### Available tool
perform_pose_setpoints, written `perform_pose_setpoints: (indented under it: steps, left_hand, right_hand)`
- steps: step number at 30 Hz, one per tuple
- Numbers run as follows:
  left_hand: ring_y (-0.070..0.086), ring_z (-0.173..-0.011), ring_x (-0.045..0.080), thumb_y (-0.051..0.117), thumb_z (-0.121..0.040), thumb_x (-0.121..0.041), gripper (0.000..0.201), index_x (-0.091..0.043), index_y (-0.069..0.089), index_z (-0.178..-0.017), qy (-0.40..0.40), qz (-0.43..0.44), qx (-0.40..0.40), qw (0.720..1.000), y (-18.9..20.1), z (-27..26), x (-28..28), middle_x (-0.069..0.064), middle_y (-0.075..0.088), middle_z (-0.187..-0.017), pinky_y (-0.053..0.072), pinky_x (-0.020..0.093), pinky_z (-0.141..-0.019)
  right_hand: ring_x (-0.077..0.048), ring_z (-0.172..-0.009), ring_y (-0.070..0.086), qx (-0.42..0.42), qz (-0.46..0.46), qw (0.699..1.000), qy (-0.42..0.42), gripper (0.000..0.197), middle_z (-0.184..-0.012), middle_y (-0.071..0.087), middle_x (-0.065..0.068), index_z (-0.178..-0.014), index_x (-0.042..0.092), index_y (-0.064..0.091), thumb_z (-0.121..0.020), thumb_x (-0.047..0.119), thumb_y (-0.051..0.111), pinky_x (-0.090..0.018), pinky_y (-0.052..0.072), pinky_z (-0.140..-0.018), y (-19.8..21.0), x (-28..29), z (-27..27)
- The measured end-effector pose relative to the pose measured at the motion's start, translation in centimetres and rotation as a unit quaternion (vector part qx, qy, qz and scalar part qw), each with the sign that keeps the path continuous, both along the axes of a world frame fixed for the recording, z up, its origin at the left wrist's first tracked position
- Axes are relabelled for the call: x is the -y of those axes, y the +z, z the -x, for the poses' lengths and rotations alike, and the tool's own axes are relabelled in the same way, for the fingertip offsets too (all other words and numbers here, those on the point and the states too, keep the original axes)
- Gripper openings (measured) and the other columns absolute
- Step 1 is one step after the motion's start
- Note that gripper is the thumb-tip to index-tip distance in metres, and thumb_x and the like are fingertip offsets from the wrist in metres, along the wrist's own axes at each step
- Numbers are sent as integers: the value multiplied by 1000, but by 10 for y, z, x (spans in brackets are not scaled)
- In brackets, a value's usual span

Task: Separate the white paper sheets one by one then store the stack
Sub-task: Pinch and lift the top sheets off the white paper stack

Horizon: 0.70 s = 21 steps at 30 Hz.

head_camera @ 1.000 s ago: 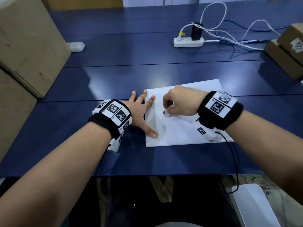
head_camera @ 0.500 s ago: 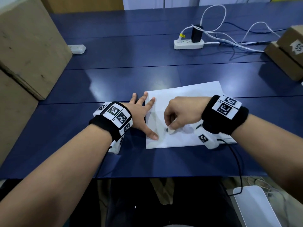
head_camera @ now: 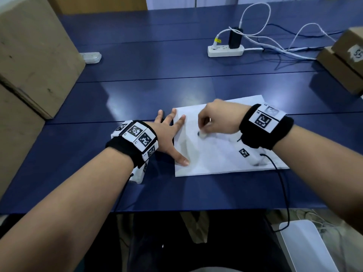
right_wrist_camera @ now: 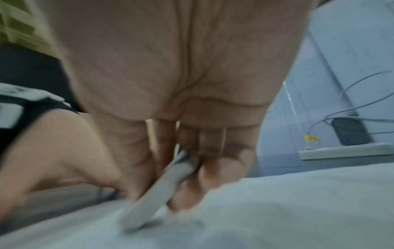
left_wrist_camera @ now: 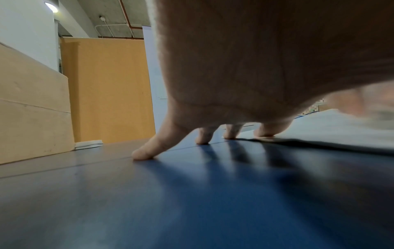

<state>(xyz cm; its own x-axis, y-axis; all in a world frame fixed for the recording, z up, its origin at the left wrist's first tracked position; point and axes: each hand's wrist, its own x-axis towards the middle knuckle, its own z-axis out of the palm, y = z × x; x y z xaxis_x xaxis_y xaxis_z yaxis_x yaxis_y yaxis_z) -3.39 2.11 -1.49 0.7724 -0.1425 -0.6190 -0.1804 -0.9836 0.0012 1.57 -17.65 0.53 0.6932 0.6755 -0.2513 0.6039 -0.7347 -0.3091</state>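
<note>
A stack of white paper sheets [head_camera: 225, 161] lies flat on the blue table [head_camera: 137, 91] in front of me. My left hand [head_camera: 176, 138] rests flat with fingers spread at the stack's left edge; its index finger and thumb press on the paper, the other fingers on the table. My right hand [head_camera: 208, 128] hovers over the stack's left half, fingers curled round a small white stick-like object [head_camera: 202, 134] whose tip touches the top sheet. In the right wrist view that object [right_wrist_camera: 153, 193] slants down onto the paper [right_wrist_camera: 277, 210]. The left wrist view shows fingertips [left_wrist_camera: 264, 131] on the sheet's edge [left_wrist_camera: 330, 131].
Large cardboard boxes [head_camera: 33, 52] stand at the left, smaller ones [head_camera: 341, 63] at the far right. A white power strip [head_camera: 225, 50] with a black plug and loose cables lies at the back. A small white device [head_camera: 90, 56] sits at the back left.
My right hand drew the white object toward me over the paper, then back away to about where it began. The left hand and the stack have stayed put.
</note>
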Motion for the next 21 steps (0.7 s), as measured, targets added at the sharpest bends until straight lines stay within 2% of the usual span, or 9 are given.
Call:
perform_pose_setpoints:
  steps: [2, 3, 7, 10, 13, 15, 18, 19, 21]
  left_hand:
    - [-28, -146, 31, 69, -46, -89, 149, -39, -28, -149, 3, 2, -2, 1000, 0, 1, 0, -9, -35, -157, 13, 62, -115]
    - [-28, -146, 31, 69, -47, -88, 149, -39, -28, -149, 3, 3, -2, 1000, 1, 1, 0, -9, -36, -157, 13, 63, -115]
    - [-28, -146, 32, 69, -46, -88, 150, -37, -29, -149, 0, -2, -6, 1000, 1, 0, 1, -7, -36, -157, 12, 64, -115]
    - [-27, -146, 31, 69, -47, -88, 150, -38, -28, -149, 0, -1, 0, 1000, 1, 1, 1, -7, -35, -157, 13, 63, -115]
    - [-27, -147, 31, 69, -47, -88, 149, -39, -28, -148, 3, -1, 0, 1000, 1, 1, 1, -9, -35, -157, 15, 63, -115]
    - [-28, -146, 30, 69, -46, -88, 149, -39, -28, -148, 3, 1, -2, 1000, 0, 1, 1, -9, -36, -157, 14, 62, -115]
    - [-28, -146, 31, 69, -47, -88, 150, -37, -28, -149, 1, 1, -3, 1000, 0, 0, 0, -7, -36, -157, 12, 63, -115]
    - [-28, -146, 31, 69, -47, -88, 150, -37, -28, -149, 1, 2, -3, 1000, 0, 0, 0, -7, -36, -157, 12, 63, -115]
    - [-29, -146, 31, 69, -47, -88, 149, -38, -28, -149, 1, 5, -4, 1000, 0, 0, 0, -8, -36, -157, 11, 63, -115]
  right_hand:
    - [-20, -88, 64, 39, -16, 998, -36, 17, -80, 68, 7, -87, 20, 72, -81, 36, 74, -32, 52, -74, -1, 2, -6]
    - [-18, -86, 64, 26, -13, 999, -26, 16, -80, 69, 7, -87, 20, 72, -81, 35, 74, -32, 52, -74, -1, 4, -5]
    - [-12, -72, 67, -104, 56, 990, 71, 17, -72, 72, 8, -81, 25, 73, -75, 40, 77, -25, 53, -67, 3, 3, 15]
    - [-10, -75, 65, -47, 27, 998, 41, 17, -74, 72, 10, -83, 25, 73, -76, 39, 77, -26, 52, -69, 1, 0, 7]
    - [-16, -86, 63, 32, -12, 999, -29, 17, -83, 70, 6, -88, 21, 72, -82, 36, 73, -32, 51, -74, -1, 2, -5]
    - [-14, -80, 64, 5, 0, 1000, 5, 14, -80, 71, 8, -87, 22, 72, -81, 35, 73, -31, 52, -72, 0, 4, -2]
    - [-12, -73, 68, -103, 55, 990, 82, 16, -73, 72, 9, -82, 25, 73, -76, 38, 77, -25, 54, -68, 4, 2, 16]
    - [-12, -73, 68, -110, 54, 989, 87, 17, -73, 73, 8, -82, 24, 73, -76, 39, 77, -25, 54, -68, 3, 2, 16]
    - [-12, -76, 65, -53, 25, 997, 55, 16, -73, 71, 9, -84, 23, 73, -78, 37, 76, -28, 53, -71, 0, 2, 7]
